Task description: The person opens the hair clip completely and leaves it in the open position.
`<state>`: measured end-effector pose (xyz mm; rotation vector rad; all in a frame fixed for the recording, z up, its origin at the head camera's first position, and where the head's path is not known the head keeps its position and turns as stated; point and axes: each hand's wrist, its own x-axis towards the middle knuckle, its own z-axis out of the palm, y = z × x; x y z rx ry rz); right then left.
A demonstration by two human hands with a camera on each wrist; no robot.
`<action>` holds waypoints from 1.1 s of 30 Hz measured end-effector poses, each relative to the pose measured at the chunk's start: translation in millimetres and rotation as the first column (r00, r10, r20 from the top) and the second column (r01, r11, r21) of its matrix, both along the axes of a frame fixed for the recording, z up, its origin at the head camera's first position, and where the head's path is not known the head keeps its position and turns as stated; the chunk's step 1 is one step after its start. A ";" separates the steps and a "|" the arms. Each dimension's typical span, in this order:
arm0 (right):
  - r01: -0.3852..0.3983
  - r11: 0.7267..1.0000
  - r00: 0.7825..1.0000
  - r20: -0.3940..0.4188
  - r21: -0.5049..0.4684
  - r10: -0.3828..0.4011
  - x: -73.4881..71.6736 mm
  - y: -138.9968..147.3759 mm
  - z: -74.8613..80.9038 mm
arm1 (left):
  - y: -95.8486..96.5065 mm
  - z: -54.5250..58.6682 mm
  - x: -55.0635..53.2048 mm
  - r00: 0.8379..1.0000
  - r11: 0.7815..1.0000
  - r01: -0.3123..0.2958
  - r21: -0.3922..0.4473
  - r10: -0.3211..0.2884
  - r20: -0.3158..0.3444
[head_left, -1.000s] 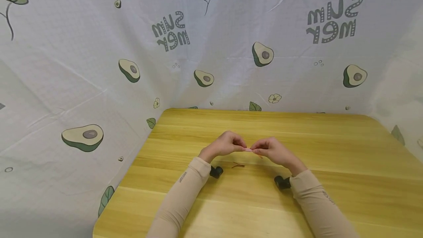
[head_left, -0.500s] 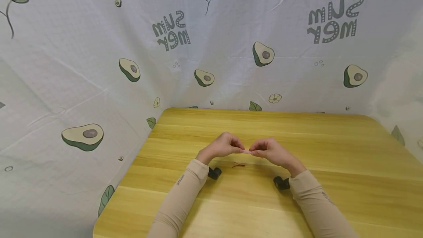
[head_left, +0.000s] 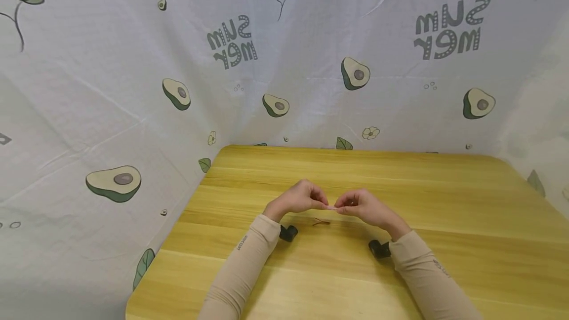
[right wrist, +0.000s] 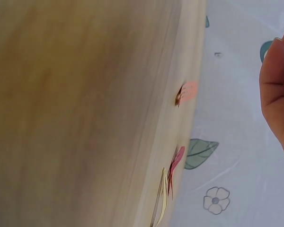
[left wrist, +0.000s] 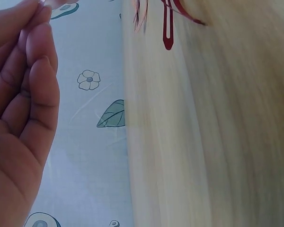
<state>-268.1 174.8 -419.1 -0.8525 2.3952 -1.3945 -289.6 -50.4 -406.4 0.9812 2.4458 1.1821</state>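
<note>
One pale strip (head_left: 331,207), pinched, between both hands (head_left: 299,198) (head_left: 367,208)

Looks forward and down from the head; from the wrists, nearer, tipped sideways, sharing tabletop (head_left: 444,196) and cloth (head_left: 311,28).

Table (head_left: 329,280): its yellow, wood-grained top spread from the middle to the lower right of the head view.
Clip (head_left: 321,221): one reddish, V-shaped clip lay splayed just below the frame's centre.
</note>
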 end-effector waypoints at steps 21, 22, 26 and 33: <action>-0.066 0.998 0.998 0.003 0.019 0.066 4.2 -10.1 1.4 | -5.9 0.1 0.5 0.990 0.993 0.097 -0.071 -0.089 0.110; -0.068 0.997 0.998 0.002 0.025 0.068 4.1 -10.3 1.4 | -6.0 -0.2 0.4 0.990 0.993 0.097 -0.073 -0.088 0.108; -0.085 0.996 0.996 0.012 0.022 0.084 3.6 -10.7 0.7 | -7.1 -0.3 0.8 0.993 0.995 0.081 -0.063 -0.075 0.094; -0.092 0.996 0.995 0.047 0.022 0.091 4.3 -9.9 -1.0 | -7.7 0.5 1.8 0.994 0.996 0.068 -0.062 -0.062 0.087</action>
